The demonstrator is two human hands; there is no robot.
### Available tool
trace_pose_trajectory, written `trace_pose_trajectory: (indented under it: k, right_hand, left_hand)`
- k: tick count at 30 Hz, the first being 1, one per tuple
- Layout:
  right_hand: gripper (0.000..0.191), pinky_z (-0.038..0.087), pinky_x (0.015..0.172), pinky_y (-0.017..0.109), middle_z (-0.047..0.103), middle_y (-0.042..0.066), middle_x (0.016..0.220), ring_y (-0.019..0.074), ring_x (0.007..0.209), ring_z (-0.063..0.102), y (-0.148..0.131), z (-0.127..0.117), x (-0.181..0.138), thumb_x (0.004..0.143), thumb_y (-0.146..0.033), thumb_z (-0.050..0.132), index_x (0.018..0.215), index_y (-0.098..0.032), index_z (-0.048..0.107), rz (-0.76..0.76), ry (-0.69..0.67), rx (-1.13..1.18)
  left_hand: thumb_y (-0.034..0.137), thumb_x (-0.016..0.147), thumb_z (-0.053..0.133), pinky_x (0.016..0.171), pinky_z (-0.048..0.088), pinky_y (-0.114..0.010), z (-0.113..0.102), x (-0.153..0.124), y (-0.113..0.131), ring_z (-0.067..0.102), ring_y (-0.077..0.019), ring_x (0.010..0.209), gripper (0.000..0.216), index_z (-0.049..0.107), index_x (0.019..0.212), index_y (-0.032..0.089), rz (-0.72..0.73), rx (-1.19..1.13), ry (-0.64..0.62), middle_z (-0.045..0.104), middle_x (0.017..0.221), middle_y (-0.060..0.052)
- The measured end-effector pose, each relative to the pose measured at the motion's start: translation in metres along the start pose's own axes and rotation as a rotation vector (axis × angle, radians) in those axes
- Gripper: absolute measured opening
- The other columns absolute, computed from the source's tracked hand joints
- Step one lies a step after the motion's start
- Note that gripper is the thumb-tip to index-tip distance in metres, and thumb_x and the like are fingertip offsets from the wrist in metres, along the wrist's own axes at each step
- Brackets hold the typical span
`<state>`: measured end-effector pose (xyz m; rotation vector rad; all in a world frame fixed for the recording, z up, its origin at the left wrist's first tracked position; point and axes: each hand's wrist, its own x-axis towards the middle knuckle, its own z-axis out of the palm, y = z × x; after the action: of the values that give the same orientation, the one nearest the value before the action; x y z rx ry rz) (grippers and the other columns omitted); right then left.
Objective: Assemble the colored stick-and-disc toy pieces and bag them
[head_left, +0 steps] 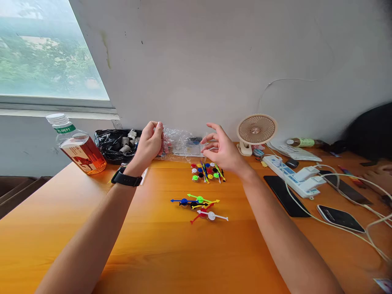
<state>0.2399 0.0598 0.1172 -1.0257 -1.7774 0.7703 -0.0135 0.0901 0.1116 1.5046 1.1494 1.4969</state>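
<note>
My left hand (151, 141) is closed on the edge of a crinkled clear plastic bag (179, 141), held up above the far part of the table. To the bag's right, my right hand (223, 149) has its fingers apart and slightly curled; whether a fingertip touches the plastic is unclear. Below the hands lies a cluster of small coloured round pieces (210, 176) with loose arrow-shaped pointers (204, 173) among them. Nearer to me are several arrow spinners (199, 199) in green, blue, black, yellow, red and white, some overlapping, each with an arrow on a round base.
At left stand a bottle of amber liquid (82, 153) and a black plastic bag (107, 143) with crumpled waste. On the right are a small fan (257, 130), a power strip (294, 177) with cables, and phones (341, 218). Another person's hand (379, 179) rests at the far right.
</note>
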Motion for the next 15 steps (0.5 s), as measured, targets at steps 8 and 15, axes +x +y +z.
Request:
trace_pose_trajectory:
  k: [8,15]
  right_hand:
    - [0.065,0.066,0.08,0.042,0.07,0.003,0.101,0.0201,0.078,0.074,0.006,-0.004,0.003,0.086,-0.024,0.068,0.146,-0.028,0.044,0.027,0.059,0.16]
    - [0.058,0.056,0.057,0.028,0.075,0.002,0.087,0.0146,0.061,0.065,-0.016,-0.005,-0.004,0.078,-0.019,0.073,0.135,-0.021,0.059,0.119,-0.049,0.124]
  left_hand:
    - [0.028,0.093,0.067,0.063,0.052,-0.026,-0.014,0.0,0.004,0.07,-0.0152,0.081,0.015,0.063,0.107,0.021,0.362,0.465,0.189,0.075,0.111,-0.007]
    - [0.026,0.092,0.069,0.087,0.054,-0.034,0.007,-0.051,0.073,0.07,-0.0204,0.096,0.02,0.077,0.11,0.023,0.729,0.572,-0.48,0.078,0.109,-0.006]
